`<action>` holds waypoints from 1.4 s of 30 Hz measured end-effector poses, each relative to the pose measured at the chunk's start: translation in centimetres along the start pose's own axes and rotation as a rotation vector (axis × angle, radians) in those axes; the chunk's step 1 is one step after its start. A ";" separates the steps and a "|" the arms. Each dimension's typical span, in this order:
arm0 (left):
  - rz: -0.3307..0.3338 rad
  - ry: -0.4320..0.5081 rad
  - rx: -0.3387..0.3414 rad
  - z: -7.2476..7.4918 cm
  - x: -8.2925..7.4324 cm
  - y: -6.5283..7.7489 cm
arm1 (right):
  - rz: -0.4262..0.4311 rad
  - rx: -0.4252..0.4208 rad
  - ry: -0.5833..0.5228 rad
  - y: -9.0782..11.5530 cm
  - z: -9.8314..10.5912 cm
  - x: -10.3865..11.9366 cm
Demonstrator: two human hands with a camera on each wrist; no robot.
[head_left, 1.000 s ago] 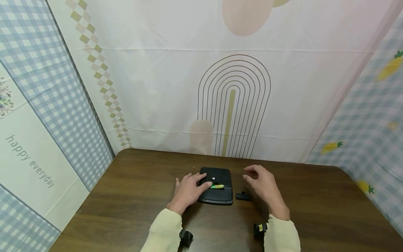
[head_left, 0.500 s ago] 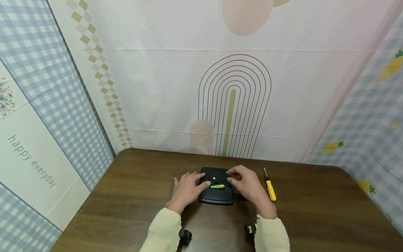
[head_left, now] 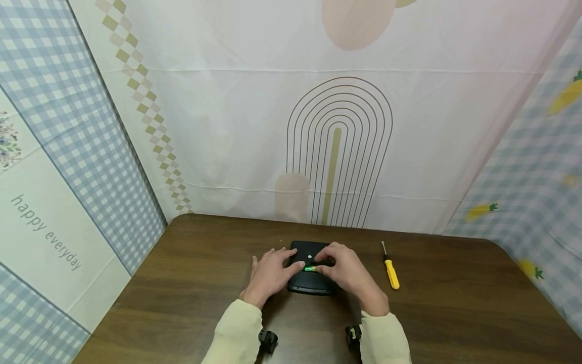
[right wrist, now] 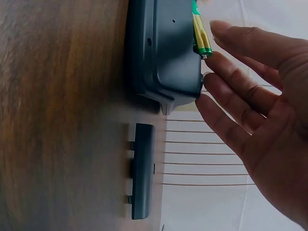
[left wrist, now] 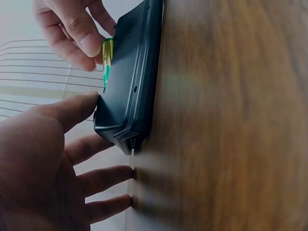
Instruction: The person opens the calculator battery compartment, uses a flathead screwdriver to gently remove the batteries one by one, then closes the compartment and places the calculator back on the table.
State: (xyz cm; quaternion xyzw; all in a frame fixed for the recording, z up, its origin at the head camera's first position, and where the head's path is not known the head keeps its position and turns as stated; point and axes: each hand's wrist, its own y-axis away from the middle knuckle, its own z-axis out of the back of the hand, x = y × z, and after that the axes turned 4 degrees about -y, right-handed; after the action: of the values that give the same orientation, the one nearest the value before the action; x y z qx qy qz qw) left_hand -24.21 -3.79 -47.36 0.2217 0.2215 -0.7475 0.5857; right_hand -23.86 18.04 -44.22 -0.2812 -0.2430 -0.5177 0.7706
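A flat black device (head_left: 313,288) with an open battery slot lies on the table, underside up. In the slot sits a green and yellow battery (right wrist: 202,36), tilted with its right end raised. My left hand (head_left: 271,275) rests at the device's left edge: thumb and index finger touch it, while the other fingers reach down to the table in the left wrist view. Over the device's right part, my right hand (head_left: 347,273) has thumb and fingertips around the battery's raised end, a small gap showing beside the thumb in the right wrist view.
A small black battery cover (right wrist: 143,171) with two tabs lies right of the device, hidden in the head view by my right hand. Farther right is a screwdriver (head_left: 391,273) with a yellow handle. A patterned cloth (head_left: 227,126) hangs behind the brown table (head_left: 204,253).
My right hand has moved left from above the table onto the device, up to the battery. This uncovers the screwdriver and covers the battery cover. The left hand stays put.
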 end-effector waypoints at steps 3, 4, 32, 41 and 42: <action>0.005 0.009 0.000 0.0 0.0 0.0 | 0.015 0.016 0.016 -0.1 0.0 0.0; 0.006 0.011 0.000 0.0 0.0 0.0 | 0.018 0.022 0.023 -0.1 0.0 -0.1; 0.011 0.003 -0.011 -0.2 0.1 -0.2 | -0.029 0.032 0.046 -0.2 -0.9 0.1; 0.011 0.006 -0.008 -0.2 0.1 -0.2 | -0.029 0.032 0.034 -0.3 -1.0 -0.1; 0.012 0.008 -0.007 -0.2 0.1 -0.1 | -0.026 0.035 0.032 -0.3 -1.0 -0.2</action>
State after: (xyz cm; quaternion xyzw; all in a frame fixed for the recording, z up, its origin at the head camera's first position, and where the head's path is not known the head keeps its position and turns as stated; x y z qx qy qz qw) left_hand -24.35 -3.70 -47.58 0.2240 0.2249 -0.7423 0.5901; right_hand -24.15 17.34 -45.04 -0.2564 -0.2434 -0.5278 0.7723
